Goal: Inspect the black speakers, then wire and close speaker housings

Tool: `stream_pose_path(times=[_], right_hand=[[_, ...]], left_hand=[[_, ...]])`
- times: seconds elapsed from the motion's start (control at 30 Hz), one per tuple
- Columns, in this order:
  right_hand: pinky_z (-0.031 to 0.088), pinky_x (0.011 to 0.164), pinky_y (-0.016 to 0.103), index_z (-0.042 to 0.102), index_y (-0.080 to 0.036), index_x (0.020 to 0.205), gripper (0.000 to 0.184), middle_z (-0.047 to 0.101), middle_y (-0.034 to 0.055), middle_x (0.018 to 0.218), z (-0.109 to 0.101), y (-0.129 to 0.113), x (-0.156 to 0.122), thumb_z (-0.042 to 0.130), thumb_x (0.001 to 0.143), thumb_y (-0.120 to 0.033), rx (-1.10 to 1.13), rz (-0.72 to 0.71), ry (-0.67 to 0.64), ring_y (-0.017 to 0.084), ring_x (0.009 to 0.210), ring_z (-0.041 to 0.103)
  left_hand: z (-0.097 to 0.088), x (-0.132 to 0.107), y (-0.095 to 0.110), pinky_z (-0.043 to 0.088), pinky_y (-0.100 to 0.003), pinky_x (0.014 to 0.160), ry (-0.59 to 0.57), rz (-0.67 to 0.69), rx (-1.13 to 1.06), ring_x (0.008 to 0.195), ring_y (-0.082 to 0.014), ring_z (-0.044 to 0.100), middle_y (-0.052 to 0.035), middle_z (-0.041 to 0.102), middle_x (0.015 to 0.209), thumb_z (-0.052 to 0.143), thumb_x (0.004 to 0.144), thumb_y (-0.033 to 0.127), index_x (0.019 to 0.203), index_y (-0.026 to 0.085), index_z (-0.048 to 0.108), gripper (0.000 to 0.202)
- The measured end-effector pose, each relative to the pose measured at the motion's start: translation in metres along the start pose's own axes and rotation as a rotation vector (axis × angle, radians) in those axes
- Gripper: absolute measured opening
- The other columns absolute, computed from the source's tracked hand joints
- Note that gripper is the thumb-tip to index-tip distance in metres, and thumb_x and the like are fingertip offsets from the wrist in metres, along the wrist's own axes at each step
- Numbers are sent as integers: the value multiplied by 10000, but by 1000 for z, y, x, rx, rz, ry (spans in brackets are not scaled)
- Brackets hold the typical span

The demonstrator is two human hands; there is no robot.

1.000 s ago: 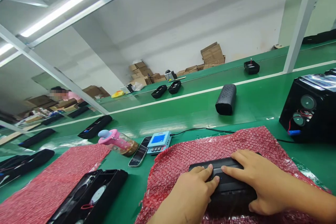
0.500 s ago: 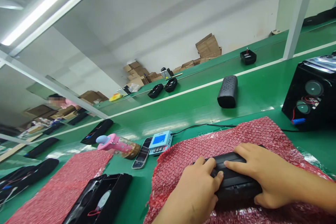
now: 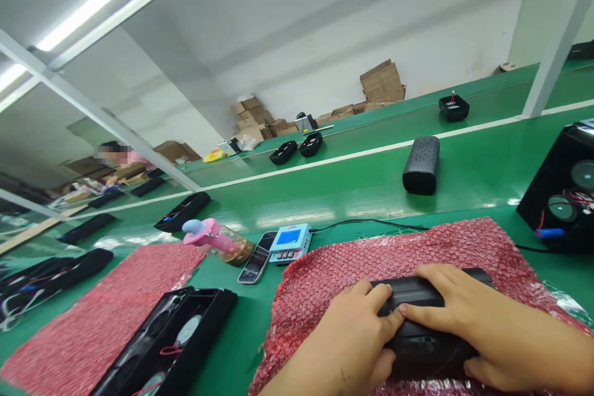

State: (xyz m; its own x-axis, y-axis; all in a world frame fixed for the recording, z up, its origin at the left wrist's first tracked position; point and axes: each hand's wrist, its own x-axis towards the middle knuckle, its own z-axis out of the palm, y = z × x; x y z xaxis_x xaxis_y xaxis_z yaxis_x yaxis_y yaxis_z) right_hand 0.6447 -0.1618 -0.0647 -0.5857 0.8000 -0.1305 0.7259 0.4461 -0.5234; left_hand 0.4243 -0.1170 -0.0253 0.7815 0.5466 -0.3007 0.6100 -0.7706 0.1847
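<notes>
A black speaker housing lies on a sheet of red bubble wrap. My left hand grips its left end, fingers curled over the top and thumb pressed on the upper face. On the right part, my right hand spans the housing with its fingers over the far edge and its thumb at the near side. One right fingertip meets my left thumb on top of the housing. My palms hide both ends in part.
Left of the wrap are an opened speaker shell, a phone, a light blue tester and a pink-lidded bottle. Beyond stands a dark grey speaker. An open speaker box with wires is at right. A person is far left.
The camera view has shifted, so most things sit a little differently in frame. My left thumb and a right finger have come together on the housing, which both hands still hold.
</notes>
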Motion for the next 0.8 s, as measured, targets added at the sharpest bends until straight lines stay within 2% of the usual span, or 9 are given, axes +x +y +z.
stream_pose_path(times=[0.1, 0.3, 0.37, 0.43, 0.53, 0.63, 0.7, 0.8], right_hand=[[320, 1034, 637, 380, -387, 1427, 956, 343, 110, 1448, 2, 3, -2, 534, 558, -22, 23, -7, -33, 410, 1317, 330], [293, 993, 747, 333, -381, 1455, 966, 293, 134, 1511, 6, 7, 2, 550, 571, -58, -40, -25, -58, 483, 1351, 266], [294, 997, 746, 362, -360, 1447, 947, 279, 153, 1517, 4, 3, 5, 558, 569, -63, -49, -7, -94, 490, 1352, 261], [286, 1007, 742, 379, -336, 1444, 935, 281, 170, 1513, 1, -1, 8, 560, 567, -64, -65, 27, -138, 489, 1351, 266], [256, 1034, 729, 370, -318, 1449, 945, 273, 178, 1516, -4, -6, 10, 558, 560, -59, -80, 74, -191, 477, 1365, 246], [245, 1047, 714, 407, -304, 1433, 923, 300, 192, 1500, -6, -10, 11, 582, 558, -65, -66, 89, -190, 474, 1356, 269], [246, 1045, 711, 426, -288, 1425, 866, 334, 201, 1480, -7, -13, 12, 622, 598, -123, -55, 95, -179, 475, 1338, 301], [241, 1046, 705, 447, -248, 1418, 789, 347, 221, 1463, -8, -16, 13, 677, 664, -255, -48, 104, -194, 481, 1321, 316]], left_hand=[[2, -1, -2, 512, -514, 902, 43, 36, -21, 1046, -319, 560, -105, 589, 1243, 635, 802, 263, 1286, 241, 573, 489], [2, -3, -8, 498, -447, 961, 83, 70, -37, 1075, -293, 609, -133, 626, 1241, 670, 810, 244, 1207, 173, 627, 406], [0, -5, -10, 507, -433, 954, 81, 73, -63, 1055, -288, 630, -140, 647, 1211, 683, 807, 254, 1191, 130, 626, 408], [-1, -7, -10, 530, -434, 921, 70, 86, -62, 1039, -295, 640, -139, 644, 1217, 706, 790, 261, 1243, 115, 582, 492], [0, -8, -4, 549, -446, 877, 47, 88, 31, 1025, -311, 634, -141, 634, 1216, 727, 775, 293, 1298, 128, 536, 581], [6, -6, 3, 551, -442, 851, 48, 80, 131, 1006, -321, 615, -179, 621, 1191, 718, 773, 326, 1277, 70, 538, 593], [10, -4, 7, 545, -429, 854, 67, 93, 159, 1001, -309, 599, -196, 609, 1192, 681, 792, 297, 1257, 30, 537, 555], [12, -2, 9, 526, -412, 879, 82, 122, 142, 991, -278, 579, -168, 619, 1158, 638, 813, 253, 1192, 33, 578, 443]])
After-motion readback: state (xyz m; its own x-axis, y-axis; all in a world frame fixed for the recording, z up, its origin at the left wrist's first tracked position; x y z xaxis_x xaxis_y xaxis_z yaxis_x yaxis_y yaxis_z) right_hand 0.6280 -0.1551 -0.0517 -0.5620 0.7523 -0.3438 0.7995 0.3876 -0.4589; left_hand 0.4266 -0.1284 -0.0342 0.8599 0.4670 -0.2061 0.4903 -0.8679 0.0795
